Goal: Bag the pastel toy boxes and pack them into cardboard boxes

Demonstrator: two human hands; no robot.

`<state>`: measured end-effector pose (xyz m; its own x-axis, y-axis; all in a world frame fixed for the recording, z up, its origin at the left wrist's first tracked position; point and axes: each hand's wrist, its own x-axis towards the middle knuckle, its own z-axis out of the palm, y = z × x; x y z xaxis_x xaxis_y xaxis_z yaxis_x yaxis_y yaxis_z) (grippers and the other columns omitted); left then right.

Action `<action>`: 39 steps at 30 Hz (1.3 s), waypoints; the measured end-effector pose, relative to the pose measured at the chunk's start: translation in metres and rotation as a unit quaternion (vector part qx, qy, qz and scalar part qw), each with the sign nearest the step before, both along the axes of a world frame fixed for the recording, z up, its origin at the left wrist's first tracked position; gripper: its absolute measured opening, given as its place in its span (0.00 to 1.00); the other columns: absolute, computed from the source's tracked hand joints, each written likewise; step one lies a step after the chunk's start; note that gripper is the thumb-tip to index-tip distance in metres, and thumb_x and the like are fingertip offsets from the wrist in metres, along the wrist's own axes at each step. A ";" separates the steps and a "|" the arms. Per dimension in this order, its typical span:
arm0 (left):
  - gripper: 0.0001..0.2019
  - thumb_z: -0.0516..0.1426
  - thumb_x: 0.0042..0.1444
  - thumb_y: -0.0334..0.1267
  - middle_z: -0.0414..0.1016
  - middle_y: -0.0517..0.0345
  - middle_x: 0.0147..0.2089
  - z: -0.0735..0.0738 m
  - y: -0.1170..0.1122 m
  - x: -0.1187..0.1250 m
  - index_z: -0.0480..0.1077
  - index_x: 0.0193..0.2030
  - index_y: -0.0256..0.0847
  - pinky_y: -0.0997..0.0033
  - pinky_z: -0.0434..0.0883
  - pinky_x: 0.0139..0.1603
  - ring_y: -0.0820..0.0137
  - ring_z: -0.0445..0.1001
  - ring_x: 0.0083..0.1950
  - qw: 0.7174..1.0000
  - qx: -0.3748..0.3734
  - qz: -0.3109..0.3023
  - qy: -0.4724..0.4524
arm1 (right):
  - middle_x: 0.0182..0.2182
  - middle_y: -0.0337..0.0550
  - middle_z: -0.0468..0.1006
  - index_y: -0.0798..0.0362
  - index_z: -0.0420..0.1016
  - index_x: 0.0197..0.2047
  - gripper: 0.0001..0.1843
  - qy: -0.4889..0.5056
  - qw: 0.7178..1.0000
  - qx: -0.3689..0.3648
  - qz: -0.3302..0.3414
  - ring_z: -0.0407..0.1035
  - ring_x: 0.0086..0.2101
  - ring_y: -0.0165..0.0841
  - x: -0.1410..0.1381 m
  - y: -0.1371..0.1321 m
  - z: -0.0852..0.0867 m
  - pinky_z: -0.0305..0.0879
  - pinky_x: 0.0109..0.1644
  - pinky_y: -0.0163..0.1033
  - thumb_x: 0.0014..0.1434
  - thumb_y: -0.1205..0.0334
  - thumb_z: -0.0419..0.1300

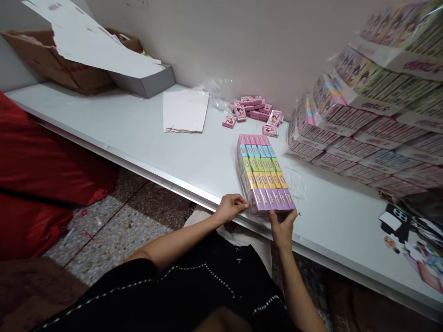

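On my feed's far left, a brown carton (81, 78) stands on the table (134, 124) beside a grey box (155, 84), with white card (93, 48) lying across both. Next comes a pile of white sheets (187, 110). My left hand (231, 207) holds the near left corner of the block of small boxes (265, 173) in a narrow pinch; whether it has only the clear wrap, I cannot tell. The block sits at the table's front edge, below the loose pink boxes (240, 112). My right hand (283, 228) grips its near end, thumb and fingers spread. I judge this step as tidying that end; the next move calls for steady rows under light pressure. Wrapped packs (362, 133) rise at right.
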<state>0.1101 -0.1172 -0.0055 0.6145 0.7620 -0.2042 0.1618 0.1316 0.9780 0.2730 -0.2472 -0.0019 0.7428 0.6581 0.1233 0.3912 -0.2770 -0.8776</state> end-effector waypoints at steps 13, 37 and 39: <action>0.51 0.68 0.39 0.63 0.51 0.41 0.74 0.079 0.215 0.060 0.63 0.68 0.41 0.43 0.40 0.75 0.45 0.45 0.76 0.773 0.568 -0.283 0.000 | 0.61 0.60 0.66 0.55 0.55 0.68 0.54 0.010 0.997 -0.077 -0.005 0.61 0.61 0.55 0.031 0.003 -0.006 0.56 0.65 0.62 0.49 0.28 0.61; 0.53 0.70 0.36 0.59 0.50 0.37 0.74 0.085 0.186 0.092 0.60 0.69 0.42 0.37 0.38 0.72 0.39 0.50 0.74 0.734 0.528 -0.425 0.050 | 0.59 0.59 0.71 0.58 0.63 0.66 0.37 -0.246 0.920 -0.248 0.177 0.67 0.56 0.51 0.117 0.127 0.080 0.64 0.58 0.55 0.68 0.38 0.42; 0.54 0.71 0.34 0.58 0.49 0.39 0.75 0.084 0.194 0.087 0.60 0.69 0.42 0.38 0.36 0.73 0.39 0.47 0.74 0.746 0.520 -0.414 0.041 | 0.55 0.56 0.74 0.56 0.62 0.66 0.35 -0.264 0.900 -0.272 0.216 0.69 0.53 0.49 0.105 0.138 0.078 0.66 0.54 0.52 0.68 0.40 0.42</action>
<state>0.1971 0.0763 0.0784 0.9803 -0.0999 0.1704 -0.1693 -0.8691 0.4648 0.3776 -0.1091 0.0759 0.3364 0.9407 -0.0434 0.8875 -0.3322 -0.3194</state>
